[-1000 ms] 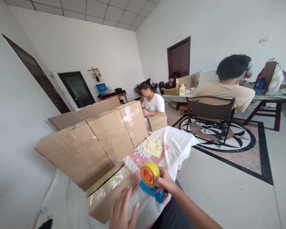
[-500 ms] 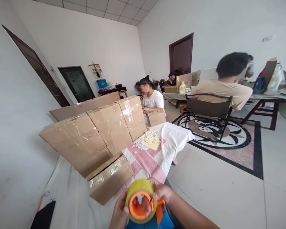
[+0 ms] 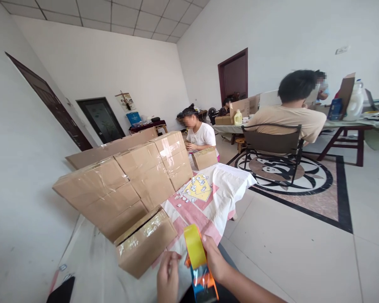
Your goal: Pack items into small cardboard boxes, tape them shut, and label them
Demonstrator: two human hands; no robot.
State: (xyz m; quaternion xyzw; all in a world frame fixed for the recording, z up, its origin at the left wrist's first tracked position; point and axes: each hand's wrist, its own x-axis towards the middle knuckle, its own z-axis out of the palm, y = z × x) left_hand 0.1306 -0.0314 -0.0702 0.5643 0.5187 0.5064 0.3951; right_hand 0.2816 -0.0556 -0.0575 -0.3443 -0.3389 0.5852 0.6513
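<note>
In my right hand [image 3: 216, 259] is a tape dispenser [image 3: 202, 273] with blue and orange parts and a wide yellow roll of tape on its upper end. The roll is turned edge-on towards me. Just left of the dispenser is my left hand [image 3: 169, 273], apart from it, with its fingers curled in; whatever they may hold is hidden. Beyond my left hand, a long cardboard box [image 3: 147, 244] lies on the table, taped along its top, with a dark gap by one edge.
Stacked taped cartons [image 3: 139, 176] line the table's left side. Small white pieces lie on the pink and white tablecloth [image 3: 205, 219]. A person in white [image 3: 202, 136] sits at the far end beside a small carton [image 3: 205, 158]. Another person [image 3: 287, 113] sits in a chair to the right.
My left hand has come off the tape roll and moved away from it. The dispenser has turned in my right hand, so the roll's hollow centre no longer faces me.
</note>
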